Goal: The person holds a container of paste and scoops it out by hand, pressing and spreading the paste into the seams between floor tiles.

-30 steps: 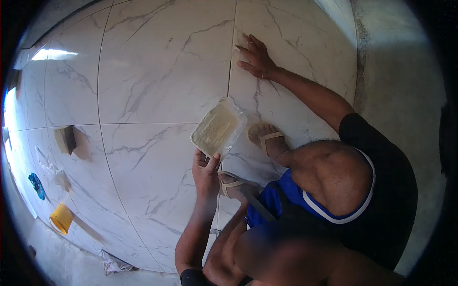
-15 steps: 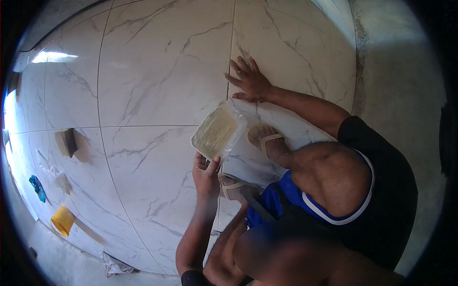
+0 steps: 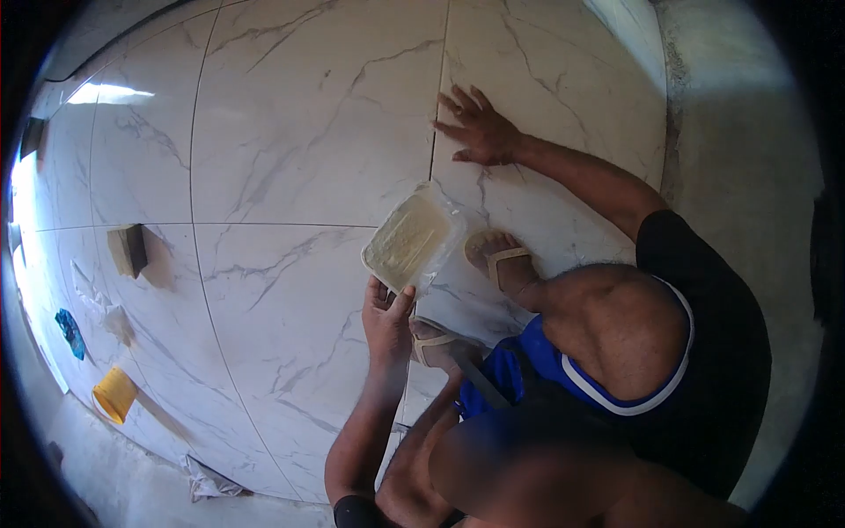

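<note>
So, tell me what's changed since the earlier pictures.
The right hand moved over the tiles toward the tub, then partway back, ending slightly nearer it than at first. Nothing was taken hold of or let go. The left hand still holds the tub's edge; the block and yellow bucket stayed put. The view shifted slightly.

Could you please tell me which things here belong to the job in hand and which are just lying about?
Apparently in use:
- tray of pale paste, in the left hand
- tiles, the right hand by a joint

Apparently lying about:
- block
- yellow tub
- blue plastic
- clear plastic
</note>
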Tool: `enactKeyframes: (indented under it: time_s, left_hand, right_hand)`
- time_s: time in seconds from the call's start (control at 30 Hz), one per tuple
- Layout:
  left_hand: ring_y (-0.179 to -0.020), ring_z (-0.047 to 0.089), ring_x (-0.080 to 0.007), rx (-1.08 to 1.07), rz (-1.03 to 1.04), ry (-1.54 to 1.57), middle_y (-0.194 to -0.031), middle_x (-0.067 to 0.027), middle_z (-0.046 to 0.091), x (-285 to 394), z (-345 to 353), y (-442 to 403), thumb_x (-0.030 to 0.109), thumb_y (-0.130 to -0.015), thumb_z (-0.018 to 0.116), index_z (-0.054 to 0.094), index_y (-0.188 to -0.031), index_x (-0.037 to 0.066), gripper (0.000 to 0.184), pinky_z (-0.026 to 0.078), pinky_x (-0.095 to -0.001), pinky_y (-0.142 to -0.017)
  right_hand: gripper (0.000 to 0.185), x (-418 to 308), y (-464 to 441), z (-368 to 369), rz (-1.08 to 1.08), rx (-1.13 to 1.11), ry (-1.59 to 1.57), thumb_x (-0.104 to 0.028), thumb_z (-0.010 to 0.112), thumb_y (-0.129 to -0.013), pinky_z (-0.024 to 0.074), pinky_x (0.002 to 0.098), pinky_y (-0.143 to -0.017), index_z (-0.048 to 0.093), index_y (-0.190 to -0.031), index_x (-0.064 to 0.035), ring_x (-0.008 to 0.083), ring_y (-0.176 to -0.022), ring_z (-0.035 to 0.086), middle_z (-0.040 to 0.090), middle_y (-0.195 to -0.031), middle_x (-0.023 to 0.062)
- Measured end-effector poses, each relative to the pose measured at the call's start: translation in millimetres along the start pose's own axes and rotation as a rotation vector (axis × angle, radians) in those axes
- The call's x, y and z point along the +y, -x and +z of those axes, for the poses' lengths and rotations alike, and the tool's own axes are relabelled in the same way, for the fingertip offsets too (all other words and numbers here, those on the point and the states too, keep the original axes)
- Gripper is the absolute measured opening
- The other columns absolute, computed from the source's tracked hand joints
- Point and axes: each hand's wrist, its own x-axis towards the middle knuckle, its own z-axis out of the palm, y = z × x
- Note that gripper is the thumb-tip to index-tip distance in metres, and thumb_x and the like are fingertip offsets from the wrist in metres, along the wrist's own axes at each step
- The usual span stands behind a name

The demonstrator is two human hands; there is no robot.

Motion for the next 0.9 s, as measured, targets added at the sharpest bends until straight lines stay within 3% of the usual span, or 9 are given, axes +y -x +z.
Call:
enactKeyframes:
  time_s: [0.1, 0.4, 0.5, 0.6, 0.8, 0.9]
  left_hand:
    - [-0.124, 0.057, -0.0265, 0.003, -0.004, 0.040, -0.135, -0.0182, 0.055, -2, -1, 1, 0.002, -0.087, 0.068, 0.039, -0.145, -0.003, 0.064, 0.046, -0.0388, -0.107]
    - [-0.122, 0.058, -0.0275, 0.053, -0.007, 0.081, -0.133, -0.0195, 0.056, -2, -10, 7, -0.004, -0.088, 0.066, 0.039, -0.143, -0.006, 0.062, 0.048, -0.0385, -0.105]
    - [-0.122, 0.059, -0.0278, 0.052, 0.004, 0.085, -0.133, -0.0199, 0.056, -2, -10, 7, -0.004, -0.089, 0.065, 0.038, -0.143, -0.006, 0.061, 0.050, -0.0380, -0.103]
    - [-0.121, 0.060, -0.0275, 0.056, -0.004, 0.065, -0.133, -0.0198, 0.056, -1, -11, 7, -0.003, -0.089, 0.065, 0.038, -0.143, -0.005, 0.060, 0.050, -0.0377, -0.102]
    - [-0.120, 0.060, -0.0265, 0.044, 0.016, 0.058, -0.133, -0.0196, 0.056, -2, -10, 5, -0.001, -0.089, 0.067, 0.039, -0.143, -0.006, 0.062, 0.050, -0.0370, -0.102]
    - [-0.120, 0.060, -0.0261, 0.041, 0.028, 0.061, -0.132, -0.0195, 0.057, -3, -10, 5, -0.001, -0.089, 0.067, 0.038, -0.144, -0.006, 0.062, 0.050, -0.0366, -0.102]
  right_hand:
    - [0.074, 23, -17, -4, 0.081, 0.082, 0.011, -0.064, 0.045, -0.096, 0.0092, 0.0599, -0.121, 0.035, -0.156, -0.0227, 0.0447, -0.151, 0.011, 0.013, -0.165, 0.0214]
    - [0.073, 16, -22, -11, -0.233, -0.007, -0.086, -0.068, 0.051, -0.089, 0.0097, 0.0632, -0.120, 0.048, -0.148, -0.0243, 0.0449, -0.152, 0.010, 0.017, -0.165, 0.0185]
    - [0.071, 9, -9, -14, -0.297, -0.003, -0.120, -0.066, 0.056, -0.088, 0.0110, 0.0629, -0.120, 0.049, -0.147, -0.0262, 0.0441, -0.152, 0.010, 0.017, -0.165, 0.0173]
    - [0.071, 10, 3, -17, -0.330, -0.069, -0.122, -0.066, 0.053, -0.090, 0.0095, 0.0618, -0.120, 0.046, -0.149, -0.0269, 0.0423, -0.152, 0.008, 0.014, -0.166, 0.0153]
    - [0.082, 5, 1, 3, 0.158, 0.117, -0.055, -0.068, 0.042, -0.095, 0.0070, 0.0625, -0.120, 0.040, -0.151, -0.0092, 0.0442, -0.152, 0.007, 0.013, -0.164, 0.0219]
    - [0.089, -27, -6, 6, 0.367, 0.047, -0.043, -0.069, 0.043, -0.094, 0.0061, 0.0651, -0.119, 0.032, -0.153, -0.0033, 0.0461, -0.151, 0.006, 0.011, -0.164, 0.0244]
